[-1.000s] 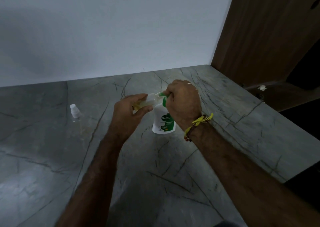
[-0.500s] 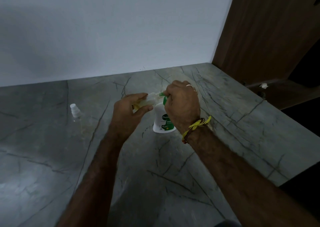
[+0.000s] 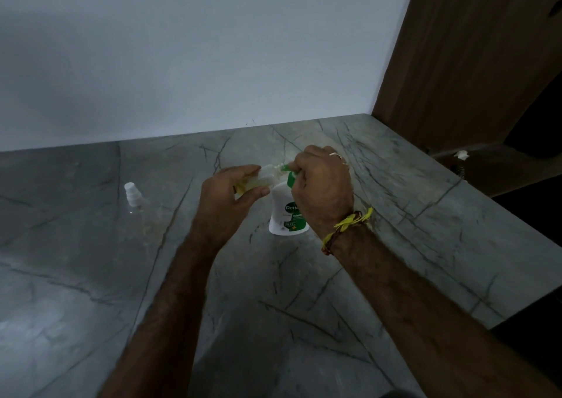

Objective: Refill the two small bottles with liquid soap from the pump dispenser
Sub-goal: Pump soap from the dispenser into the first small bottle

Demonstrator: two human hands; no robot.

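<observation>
Pump dispenser (image 3: 287,212) upright on counter (image 3: 91,291), mid-surface, nearer back edge than front. Right hand (image 3: 324,187) on top of its pump head. Left hand (image 3: 226,200) just left of it, holding small bottle (image 3: 258,178) tilted at spout. Second small bottle (image 3: 133,195) upright well left, apart. Wall (image 3: 182,48) behind back edge; wooden panel (image 3: 462,48) at back right corner.

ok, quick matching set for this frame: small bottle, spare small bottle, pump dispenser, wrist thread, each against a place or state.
Things:
1. small bottle
2. spare small bottle
3. pump dispenser
4. yellow wrist thread

Places or states:
A. on the right wrist
B. standing alone on the counter, far left
C. held tilted in the left hand, at the spout
D. standing on the counter, right hand on its pump

Pairs: 1-C, 2-B, 3-D, 4-A
</observation>
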